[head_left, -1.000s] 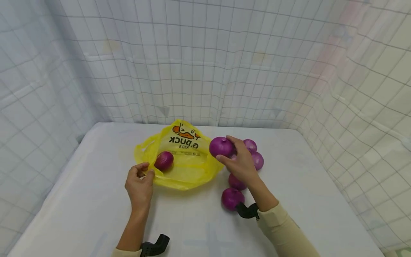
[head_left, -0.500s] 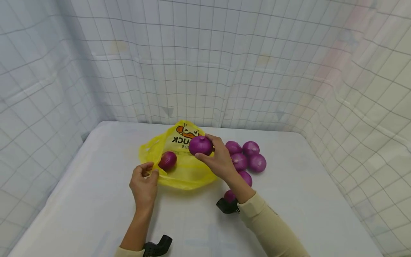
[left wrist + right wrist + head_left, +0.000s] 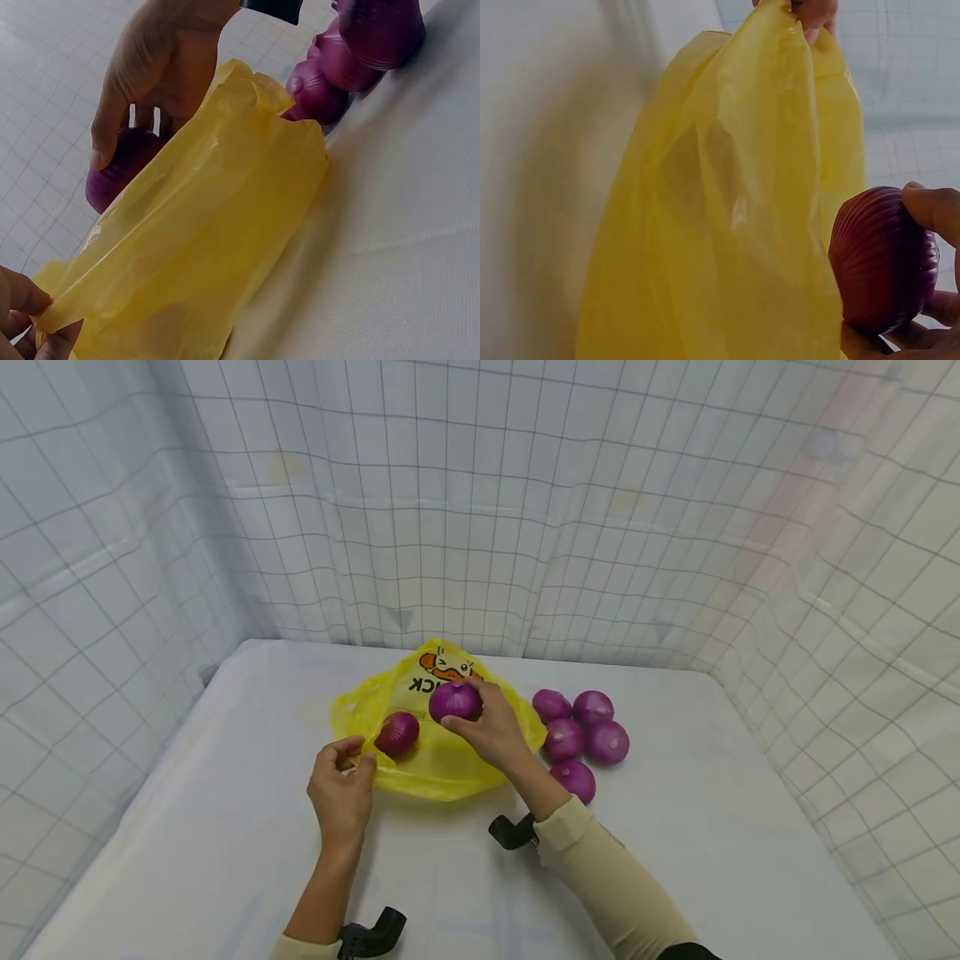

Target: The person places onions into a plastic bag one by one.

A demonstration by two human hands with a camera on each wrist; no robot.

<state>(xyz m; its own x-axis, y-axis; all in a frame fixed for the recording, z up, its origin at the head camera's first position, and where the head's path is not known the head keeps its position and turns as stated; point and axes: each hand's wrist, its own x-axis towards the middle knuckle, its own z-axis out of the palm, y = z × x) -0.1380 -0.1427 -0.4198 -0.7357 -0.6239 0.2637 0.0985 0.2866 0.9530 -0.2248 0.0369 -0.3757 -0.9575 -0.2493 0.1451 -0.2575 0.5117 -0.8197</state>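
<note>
A yellow plastic bag [image 3: 450,777] with a printed duck lies with its mouth spread wide on the white table. My left hand [image 3: 343,793] pinches the near left edge of the bag between thumb and fingers. One red onion [image 3: 398,734] rests inside the bag near that hand. My right hand [image 3: 491,722] grips another red onion [image 3: 454,702] over the bag's opening. In the right wrist view the held onion [image 3: 885,259] is right beside the bag's edge, thumb on top and fingers underneath. From the left wrist view, the yellow film hides part of the held onion [image 3: 124,169].
Several red onions [image 3: 564,740] sit in a cluster just right of the bag, partly behind the right forearm. White gridded curtains [image 3: 480,527] stand around the back and sides of the table [image 3: 225,793]. A black wrist camera [image 3: 371,935] is strapped to the left wrist.
My right hand has carried its onion leftward from beside the cluster to over the bag's opening. My left hand keeps its pinch on the bag's edge.
</note>
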